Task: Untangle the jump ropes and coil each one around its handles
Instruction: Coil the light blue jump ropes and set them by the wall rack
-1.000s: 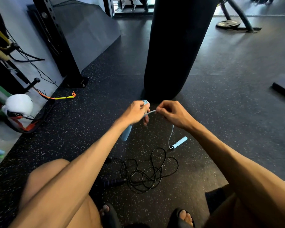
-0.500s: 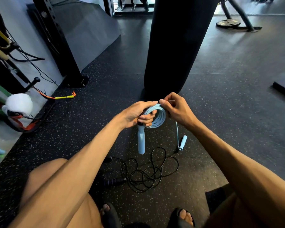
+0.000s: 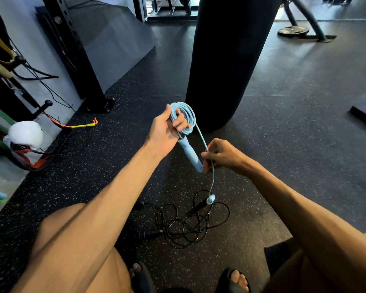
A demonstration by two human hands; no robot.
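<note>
Head view looked down over two bare forearms and knees to a dark rubber floor (image 3: 294, 144) flecked with pale specks; the left hand (image 3: 164, 132) was raised in front of the person, its fingers curled through a round coil of the light-blue plastic jump rope (image 3: 189, 114) and clenched on that coil together with the top of a light-blue cylindrical handle (image 3: 189, 154), which slanted down and to the right out of the fist; the right hand (image 3: 223, 155) sat lower, just beside the bottom end of that handle, thumb and curled fingers pinching a single loose strand of the same rope; the strand ran from the coil down through the pinch and hung below it to the second light-blue handle (image 3: 210, 199), which dangled end-on; whether it touched the floor could not be told; beneath it, between the person's knees, lay the thin black jump rope (image 3: 199, 227) in a loose tangle of overlapping loops, its black ribbed handle (image 3: 146, 234) at the left of the heap, apart from both hands; a tall black punching bag (image 3: 230, 60) rose just beyond the coil; a white boxing glove (image 3: 25, 134) rested by the wall at far left, near a yellow and orange cord (image 3: 82, 125); a dark weight plate (image 3: 293, 30) lay well apart at upper right; toes in black sandals (image 3: 234, 280) showed at the bottom edge.
</note>
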